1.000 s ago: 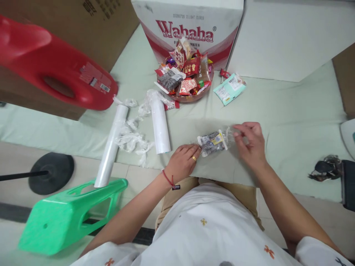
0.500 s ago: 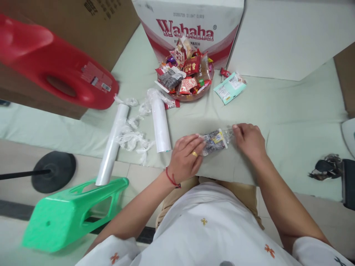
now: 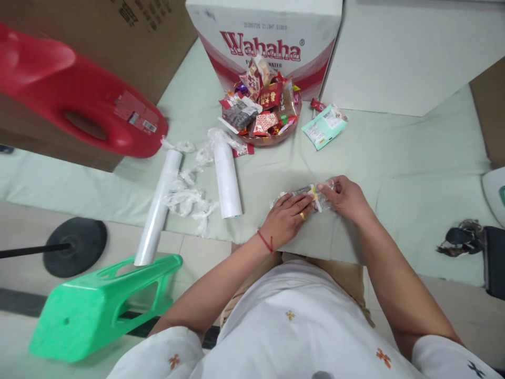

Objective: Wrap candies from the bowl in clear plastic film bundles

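Observation:
A small dark snack packet (image 3: 303,190) with a white and yellow end lies on the green cloth in a clear plastic bag (image 3: 324,203). My left hand (image 3: 290,217), with a ring and a red wrist string, rests flat over the packet, fingers stretched out, and covers most of it. At the packet's right end, my right hand (image 3: 346,197) pinches the loose plastic between thumb and fingers. Some crumpled plastic also sticks out left of my left fingertips.
Behind stands a bowl (image 3: 272,140) heaped with wrapped snacks, before a Wahaha carton (image 3: 260,21). A mint packet (image 3: 325,126) lies right of it. Two white bag rolls (image 3: 228,181) are at left, near a red jug (image 3: 138,121) and green stool (image 3: 79,316). Keys (image 3: 461,237) lie right.
My left hand has slid right and now lies across the packet, hiding most of it. My right hand has shifted slightly left, closer to the packet's end.

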Demonstrator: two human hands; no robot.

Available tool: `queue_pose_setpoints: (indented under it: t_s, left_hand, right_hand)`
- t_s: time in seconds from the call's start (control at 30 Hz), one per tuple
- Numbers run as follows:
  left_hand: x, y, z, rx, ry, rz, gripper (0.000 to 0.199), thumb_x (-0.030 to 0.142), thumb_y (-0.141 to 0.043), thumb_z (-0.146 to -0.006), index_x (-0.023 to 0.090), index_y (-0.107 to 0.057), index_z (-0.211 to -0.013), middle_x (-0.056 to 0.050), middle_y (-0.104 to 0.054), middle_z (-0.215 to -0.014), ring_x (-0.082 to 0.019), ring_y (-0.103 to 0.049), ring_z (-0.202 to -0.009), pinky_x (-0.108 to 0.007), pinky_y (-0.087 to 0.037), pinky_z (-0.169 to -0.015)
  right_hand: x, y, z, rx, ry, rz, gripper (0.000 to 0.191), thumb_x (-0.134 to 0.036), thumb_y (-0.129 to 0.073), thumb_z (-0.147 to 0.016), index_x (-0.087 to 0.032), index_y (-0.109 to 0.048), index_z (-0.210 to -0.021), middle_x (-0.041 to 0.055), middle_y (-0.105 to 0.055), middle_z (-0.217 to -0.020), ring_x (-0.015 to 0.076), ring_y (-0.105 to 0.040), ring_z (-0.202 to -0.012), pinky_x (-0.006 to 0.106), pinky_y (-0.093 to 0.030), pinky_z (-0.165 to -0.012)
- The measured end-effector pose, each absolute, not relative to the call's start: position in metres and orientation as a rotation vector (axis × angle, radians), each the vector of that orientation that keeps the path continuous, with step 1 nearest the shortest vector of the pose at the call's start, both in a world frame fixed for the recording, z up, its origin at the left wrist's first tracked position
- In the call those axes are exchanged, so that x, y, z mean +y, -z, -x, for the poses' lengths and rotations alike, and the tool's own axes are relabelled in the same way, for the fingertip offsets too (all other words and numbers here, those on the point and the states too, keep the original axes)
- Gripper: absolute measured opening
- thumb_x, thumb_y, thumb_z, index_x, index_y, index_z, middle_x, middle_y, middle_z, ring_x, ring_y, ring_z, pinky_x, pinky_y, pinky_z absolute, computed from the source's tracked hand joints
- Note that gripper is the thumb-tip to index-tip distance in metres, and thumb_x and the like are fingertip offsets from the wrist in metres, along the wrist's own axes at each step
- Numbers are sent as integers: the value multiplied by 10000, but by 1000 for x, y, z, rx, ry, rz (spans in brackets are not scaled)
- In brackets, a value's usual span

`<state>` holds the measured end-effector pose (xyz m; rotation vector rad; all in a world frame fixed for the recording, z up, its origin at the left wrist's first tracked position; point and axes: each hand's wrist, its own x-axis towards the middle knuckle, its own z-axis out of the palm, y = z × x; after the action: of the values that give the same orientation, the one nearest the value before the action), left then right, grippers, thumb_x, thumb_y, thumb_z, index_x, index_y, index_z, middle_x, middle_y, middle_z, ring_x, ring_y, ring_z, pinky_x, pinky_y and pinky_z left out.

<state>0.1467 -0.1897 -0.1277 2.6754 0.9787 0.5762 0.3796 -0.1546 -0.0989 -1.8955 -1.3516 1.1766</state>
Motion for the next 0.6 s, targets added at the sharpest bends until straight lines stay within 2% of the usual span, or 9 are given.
queue_pose_setpoints:
  t_s: [0.1, 0.17, 0.27, 0.37, 0.47, 0.6]
  left_hand:
    - [-189, 126, -147, 978, -554, -2658, 419, 186, -475, -1052, 223, -595, -1451, -68, -583, -1546, -217, -512, -1460, -463, -372, -1201]
    - [-190, 127, -148, 985, -543, -2637, 432, 171, -481, -1044, 231, -592, -1457, -75, -583, -1546, -217, -504, -1468, -471, -378, -1206]
    - [-191, 130, -150, 982, -570, -2577, 417, 140, -496, -1020, 228, -641, -1401, -84, -600, -1528, -232, -500, -1472, -491, -380, -1222]
    - [-189, 131, -148, 956, -680, -2398, 371, 112, -535, -958, 221, -731, -1254, -103, -675, -1429, -251, -534, -1440, -522, -373, -1246]
    - [-186, 130, -135, 881, -815, -2054, 354, 127, -538, -935, 240, -766, -1180, -98, -709, -1371, -241, -588, -1387, -534, -367, -1260]
    - [-187, 125, -106, 951, -1196, -1493, 255, 192, -609, -917, 248, -796, -1080, -80, -754, -1286, -272, -599, -1378, -517, -456, -1183]
  right_hand:
    - [-158, 96, -377, -1340, -1164, 1873, 411, -593, -753, -755, -206, -612, -752, -32, -514, -593, 123, -417, -527, 271, -319, -498]
    - [-163, 89, -369, -1338, -1073, 1854, 362, -552, -704, -803, -200, -640, -757, -25, -529, -601, 127, -429, -534, 277, -342, -522]
    - [-174, 78, -343, -1619, -816, 1834, 262, -448, -604, -906, -210, -684, -830, 22, -642, -701, 174, -559, -648, 295, -426, -630]
    - [-183, 79, -313, -1888, -635, 1746, 276, -340, -473, -986, -213, -706, -912, 84, -702, -884, 219, -639, -813, 321, -480, -741]
    - [-188, 93, -298, -1901, -603, 1653, 329, -308, -419, -1032, -191, -727, -1041, 99, -670, -941, 215, -643, -848, 324, -509, -786]
    - [-197, 109, -299, -1983, -467, 1599, 347, -311, -431, -1054, -182, -742, -1141, 98, -619, -935, 226, -579, -849, 338, -491, -735]
